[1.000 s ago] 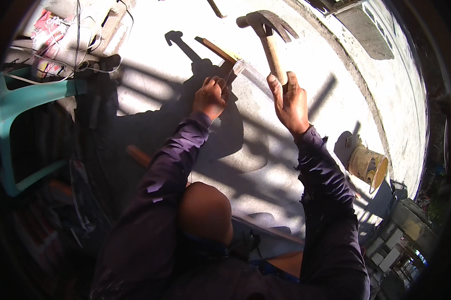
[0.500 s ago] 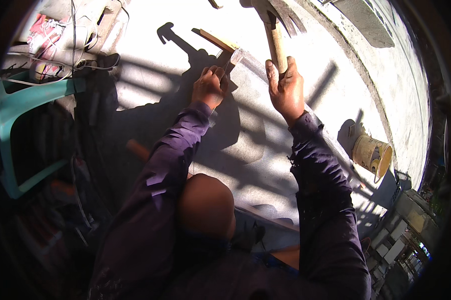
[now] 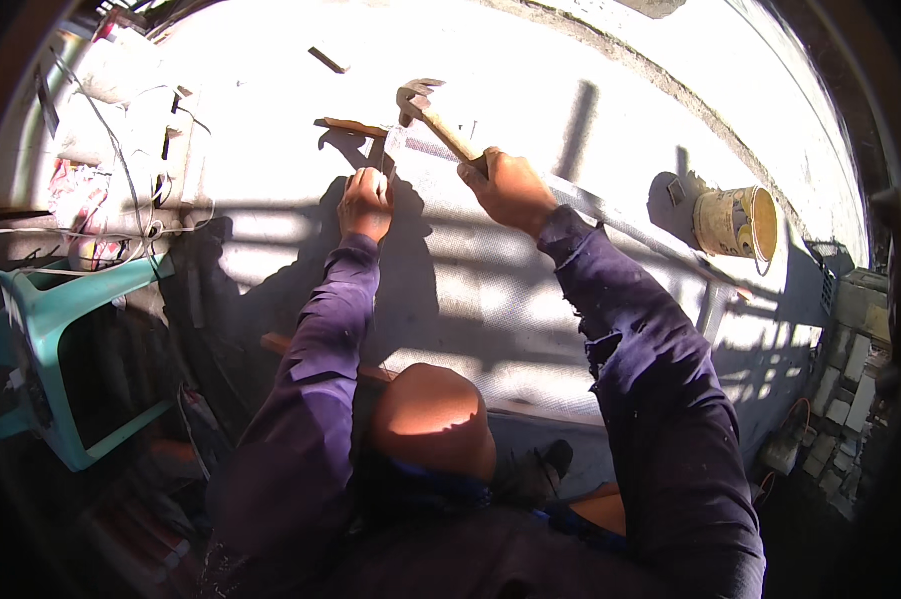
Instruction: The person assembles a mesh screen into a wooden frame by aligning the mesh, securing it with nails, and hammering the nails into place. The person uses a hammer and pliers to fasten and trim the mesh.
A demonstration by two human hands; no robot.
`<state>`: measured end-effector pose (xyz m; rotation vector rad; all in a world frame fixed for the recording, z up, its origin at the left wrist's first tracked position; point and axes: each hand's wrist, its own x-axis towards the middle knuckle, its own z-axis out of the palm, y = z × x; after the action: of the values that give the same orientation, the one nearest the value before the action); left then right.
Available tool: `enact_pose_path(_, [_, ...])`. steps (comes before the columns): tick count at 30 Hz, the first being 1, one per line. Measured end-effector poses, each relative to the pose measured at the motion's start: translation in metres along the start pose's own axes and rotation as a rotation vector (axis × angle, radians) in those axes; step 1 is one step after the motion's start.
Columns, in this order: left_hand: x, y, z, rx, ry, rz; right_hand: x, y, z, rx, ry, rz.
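Beyond the bent knee [image 3: 432,419] at six o'clock, mesh [image 3: 490,270] spreads mid-view. At eleven, the left hand [image 3: 366,207] points forward, fingers curled; I cannot tell what they hold. At one, the right hand [image 3: 513,192], forearm slanting in from four, grips the hammer [image 3: 448,132], whose head hangs at twelve.

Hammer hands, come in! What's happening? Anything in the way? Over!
Right hand gripping hammer, head near the mesh's far-left corner. Left hand curled near that corner, hold unclear. Bucket off right, apart from both hands. Over.
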<state>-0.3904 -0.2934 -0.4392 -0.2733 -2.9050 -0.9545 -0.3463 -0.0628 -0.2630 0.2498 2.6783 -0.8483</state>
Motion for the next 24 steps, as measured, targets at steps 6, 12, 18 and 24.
enact_pose_path(6, [0.005, -0.013, 0.005, 0.089, 0.040, 0.062, -0.222, 0.105, -0.146, 0.181, -0.006, 0.161])
enact_pose_path(12, [0.023, -0.034, 0.004, 0.154, -0.064, -0.043, -0.482, 0.157, -0.187, 0.369, 0.347, 0.857])
enact_pose_path(18, [0.063, -0.044, -0.032, -0.256, -0.594, -0.384, -0.695, 0.139, -0.102, 0.833, 0.996, 1.181])
enact_pose_path(24, [-0.011, -0.026, -0.056, -0.480, -0.626, -0.593, -0.770, 0.085, -0.033, 0.794, 1.072, 1.442])
